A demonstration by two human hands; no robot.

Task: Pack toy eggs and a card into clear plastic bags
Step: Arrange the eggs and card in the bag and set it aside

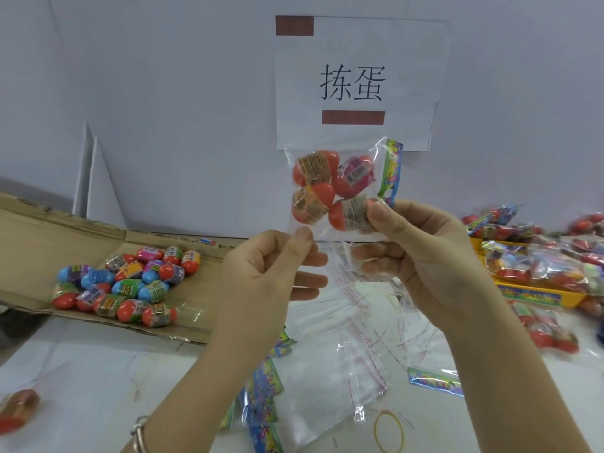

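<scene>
I hold a clear plastic bag [330, 228] up in front of me with both hands. Inside it are several red toy eggs [315, 168] and a colourful card [390, 171] standing along its right side. My left hand [271, 273] pinches the bag's lower left corner. My right hand [421, 253] grips its lower right part, thumb pressed over one egg. Loose toy eggs [124, 286], red, blue and pink, lie on a flattened cardboard box [39, 243] to the left. Empty clear bags [343, 354] lie on the table below my hands.
More colourful cards [264, 390] lie by the empty bags, one [434, 382] to the right. Filled bags [536, 259] pile up on a yellow tray [536, 294] at right. A yellow rubber band [389, 431] and a lone egg [18, 410] sit near the front edge. A paper sign [353, 83] hangs on the wall.
</scene>
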